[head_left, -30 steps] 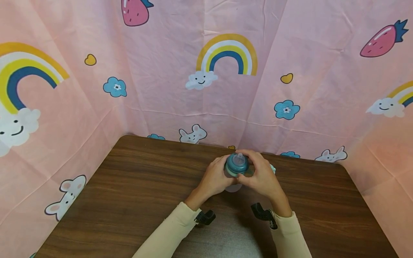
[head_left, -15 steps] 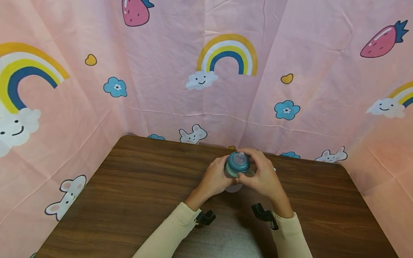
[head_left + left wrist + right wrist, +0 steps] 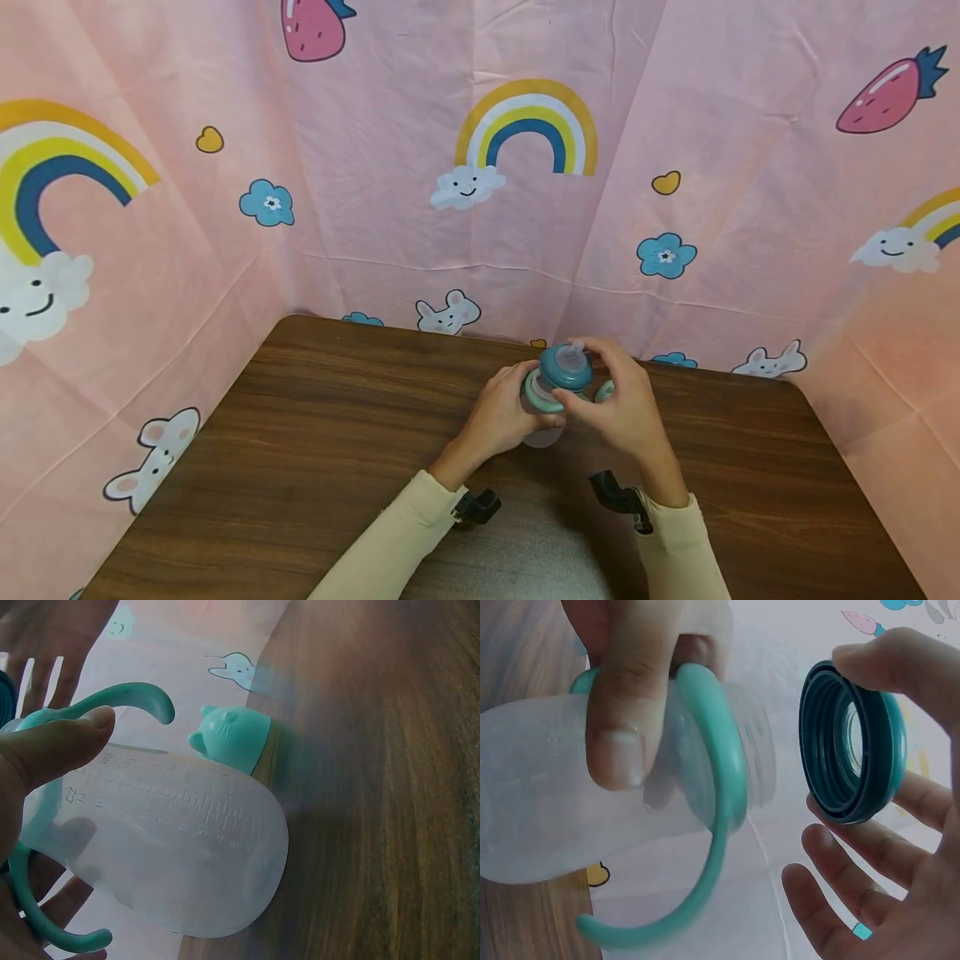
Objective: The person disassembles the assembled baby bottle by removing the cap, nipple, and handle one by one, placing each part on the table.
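Note:
A clear baby bottle (image 3: 172, 832) with measuring marks stands upright in front of me, and my left hand (image 3: 501, 410) grips it below the neck. Its green handle ring (image 3: 716, 742) has two curved arms. My right hand (image 3: 621, 408) pinches the teal screw collar (image 3: 889, 750) by its rim, with a clear nipple (image 3: 573, 357) on top. In the right wrist view, a gap separates the collar from the bottle's bare threaded neck (image 3: 754, 746). Behind the right fingers, a green cat-shaped cap (image 3: 234, 736) sits on the table. Whether the bottle's base touches the table is unclear.
The dark wood-grain table (image 3: 360, 417) runs back to a pink printed cloth (image 3: 375, 208) hung behind and along both sides. Black wrist mounts (image 3: 477, 506) sit at both sleeves.
My right hand has lifted the teal collar and nipple off the bottle's neck, moving up and to the right. The left hand and bottle have stayed in place. More of the green cap shows.

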The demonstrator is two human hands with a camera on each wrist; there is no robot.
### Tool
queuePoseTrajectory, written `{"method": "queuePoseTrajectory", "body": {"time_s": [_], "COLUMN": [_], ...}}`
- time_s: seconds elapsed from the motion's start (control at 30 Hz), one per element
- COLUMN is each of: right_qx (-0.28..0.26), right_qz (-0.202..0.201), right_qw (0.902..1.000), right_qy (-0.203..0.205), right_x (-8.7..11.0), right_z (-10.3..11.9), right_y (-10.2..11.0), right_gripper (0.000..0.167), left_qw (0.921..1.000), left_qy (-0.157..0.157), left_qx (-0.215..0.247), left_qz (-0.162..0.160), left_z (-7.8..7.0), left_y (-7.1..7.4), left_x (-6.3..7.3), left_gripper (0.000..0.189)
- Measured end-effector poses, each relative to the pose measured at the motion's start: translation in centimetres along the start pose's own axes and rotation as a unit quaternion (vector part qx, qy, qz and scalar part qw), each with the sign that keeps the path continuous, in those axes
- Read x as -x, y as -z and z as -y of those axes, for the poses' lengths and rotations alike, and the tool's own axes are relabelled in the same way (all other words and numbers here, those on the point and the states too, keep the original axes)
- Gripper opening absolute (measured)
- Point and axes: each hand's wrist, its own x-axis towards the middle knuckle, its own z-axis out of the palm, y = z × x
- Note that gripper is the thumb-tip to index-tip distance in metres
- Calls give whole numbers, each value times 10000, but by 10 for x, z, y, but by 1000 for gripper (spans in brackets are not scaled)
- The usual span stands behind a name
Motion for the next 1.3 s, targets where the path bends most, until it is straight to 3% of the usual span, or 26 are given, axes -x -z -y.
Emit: {"method": "queuePoseTrajectory", "body": {"time_s": [0.33,0.5,0.97,1.3], "right_qx": [107,315,627,767], "right_qz": [-214,-396,-789,-793], "right_qw": [9986,9966,9874,9739], "right_qy": [-480,-643,-1222,-1985], "right_x": [4,7,20,34], "right_z": [-15,-25,-57,-80], "right_y": [18,29,53,59], "right_gripper": [65,63,57,57], "left_qw": [9999,9997,10000,9999], "left_qy": [-115,-189,-37,-33], "left_qx": [32,80,2,-33], "left_qz": [-65,-96,-82,-110], "left_z": [0,-1,-2,-2], "left_y": [0,1,1,0], "left_x": [0,1,2,3], "left_gripper": [76,78,81,82]}}
